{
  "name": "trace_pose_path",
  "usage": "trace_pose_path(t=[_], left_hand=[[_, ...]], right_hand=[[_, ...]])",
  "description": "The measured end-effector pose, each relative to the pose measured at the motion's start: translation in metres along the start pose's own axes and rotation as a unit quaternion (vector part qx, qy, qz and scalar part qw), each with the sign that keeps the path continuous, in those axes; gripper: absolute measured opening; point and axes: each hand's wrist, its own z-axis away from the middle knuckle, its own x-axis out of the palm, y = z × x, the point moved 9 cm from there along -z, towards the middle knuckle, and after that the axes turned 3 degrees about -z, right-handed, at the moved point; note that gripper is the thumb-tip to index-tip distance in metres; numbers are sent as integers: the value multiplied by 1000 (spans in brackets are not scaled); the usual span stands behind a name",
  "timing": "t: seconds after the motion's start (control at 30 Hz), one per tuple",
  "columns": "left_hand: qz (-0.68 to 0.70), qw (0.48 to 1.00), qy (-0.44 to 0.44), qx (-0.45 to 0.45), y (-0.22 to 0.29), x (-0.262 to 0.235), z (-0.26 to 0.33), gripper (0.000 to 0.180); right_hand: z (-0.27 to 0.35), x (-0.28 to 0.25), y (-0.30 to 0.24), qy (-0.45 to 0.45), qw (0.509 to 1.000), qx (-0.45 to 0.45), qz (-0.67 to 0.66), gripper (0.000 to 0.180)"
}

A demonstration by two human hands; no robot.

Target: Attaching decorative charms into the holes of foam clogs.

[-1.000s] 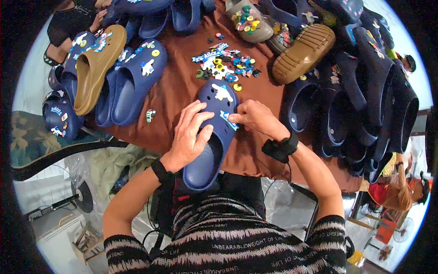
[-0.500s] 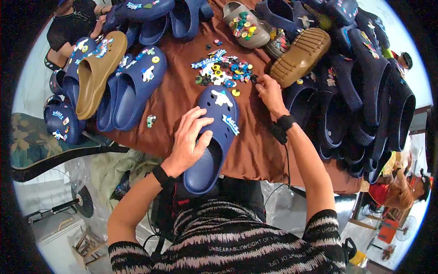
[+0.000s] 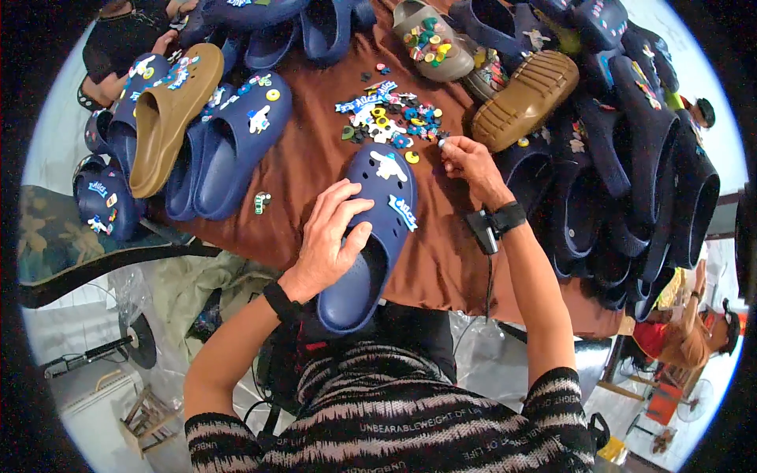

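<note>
A navy blue clog (image 3: 352, 299) with holes in its upper lies toe-away in front of me. On its toe sits a white character charm (image 3: 387, 165), and a blue-and-white lettered charm (image 3: 403, 212) is on its right side. My left hand (image 3: 331, 236) grips the clog's left side, fingers over the upper and thumb by the opening. To the right of the toe, my right hand (image 3: 471, 169) pinches a small charm (image 3: 442, 143) between thumb and fingertips. Its pale side shows; the rest is hidden. Just beyond the clog lies a pile of mixed charms (image 3: 394, 118).
A brown cloth (image 3: 276, 236) covers the table. Clogs crowd both sides: a tan clog (image 3: 169, 126) at left, an upturned brown clog (image 3: 527, 98) and dark blue clogs (image 3: 576, 213) at right. A cable (image 3: 490, 284) hangs from my right wrist. Other people sit nearby.
My right hand has turned at the wrist, and the charm in its fingertips, dark before, now shows a pale side. My left hand still holds the clog in place.
</note>
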Motion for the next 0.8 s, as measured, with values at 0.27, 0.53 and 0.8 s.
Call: trace_pose_path(t=[0.27, 0.53, 0.8], left_hand=[[9, 1000, -9, -8, -1, 2, -1, 34], [8, 1000, -12, -11, 0, 2, -2, 39], [6, 1000, -1, -3, 1, 1, -3, 32]], right_hand=[[46, 38, -11, -144, 988, 32, -34, 15], [47, 55, -18, -153, 979, -47, 123, 16], [7, 42, -24, 22, 909, -170, 380, 21]])
